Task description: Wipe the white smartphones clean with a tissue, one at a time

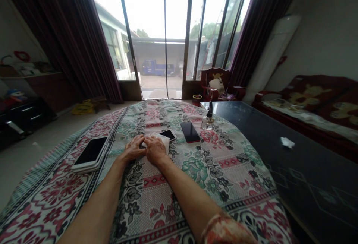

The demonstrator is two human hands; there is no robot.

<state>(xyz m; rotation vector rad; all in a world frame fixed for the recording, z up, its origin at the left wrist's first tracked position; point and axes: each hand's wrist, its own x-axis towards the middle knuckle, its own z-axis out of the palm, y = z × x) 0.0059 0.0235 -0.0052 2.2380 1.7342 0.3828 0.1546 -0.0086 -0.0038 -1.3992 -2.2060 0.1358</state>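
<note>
Both my hands rest side by side on a white cloth (163, 139) lying on the flower-patterned tablecloth (212, 169). My left hand (134, 148) presses the cloth's left edge with fingers curled. My right hand (154, 149) lies on top of the cloth, fingers bent down onto it. A small phone with a white frame (169, 134) sits just beyond the cloth, partly under it. A black phone (190, 132) lies to its right. A white-edged tablet stack (91, 153) lies to the left of my left hand.
A small glass bottle with a dark top (208, 120) stands past the black phone. A dark glass table (293, 162) with a crumpled tissue (287, 142) adjoins on the right. A red sofa (313, 106) runs behind it; a red chair (216, 84) stands near the windows.
</note>
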